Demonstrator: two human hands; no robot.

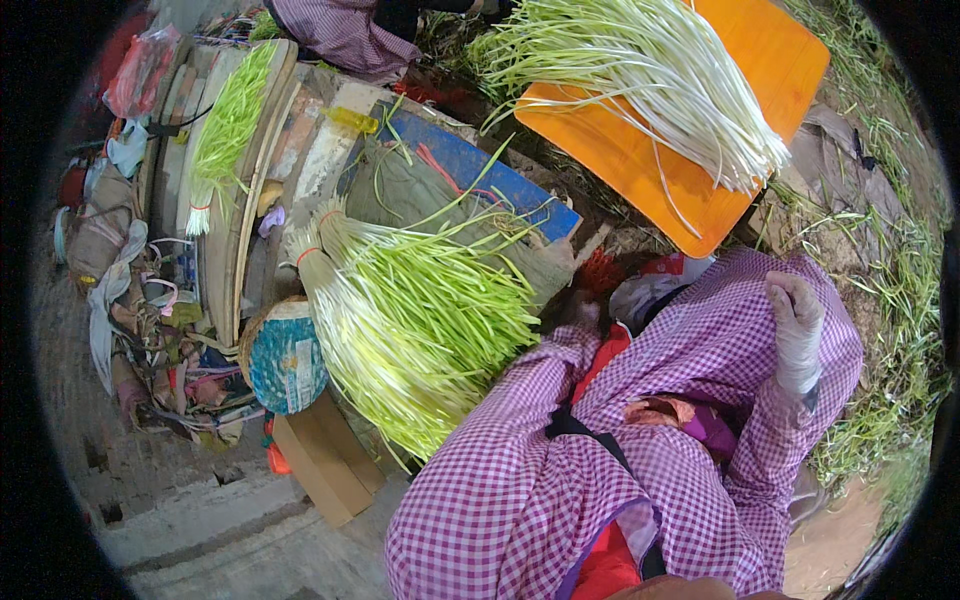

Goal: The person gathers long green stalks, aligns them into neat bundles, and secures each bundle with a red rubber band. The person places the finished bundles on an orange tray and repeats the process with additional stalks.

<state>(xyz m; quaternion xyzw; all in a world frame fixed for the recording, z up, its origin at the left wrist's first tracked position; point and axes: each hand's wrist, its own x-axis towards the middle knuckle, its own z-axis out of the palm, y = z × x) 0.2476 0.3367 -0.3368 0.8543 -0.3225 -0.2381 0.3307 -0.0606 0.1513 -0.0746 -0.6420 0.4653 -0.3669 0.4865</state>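
My right hand (796, 324), in a thin pale glove, is over my checked garment at the right, its fingers curled with nothing visible in them. My left hand (583, 309) is blurred and dark at the end of its sleeve, close to a tangle of red strings (596, 274); its fingers cannot be made out. Left of it lie yellow-green vegetable bundles (420, 315) with red bands near their pale ends. Long white-stemmed greens (675, 97) are heaped loose on an orange board (645, 180). A smaller banded bundle (232, 120) lies on a wooden plank at upper left.
A blue board (480, 165) partly under grey-green cloth (405, 191) lies between the bundles and the orange board. A round blue-covered object (289, 360) and a cardboard box (330, 461) are at left. Scattered greens (892, 315) cover ground at right. Another person's checked sleeve (341, 34) shows at top.
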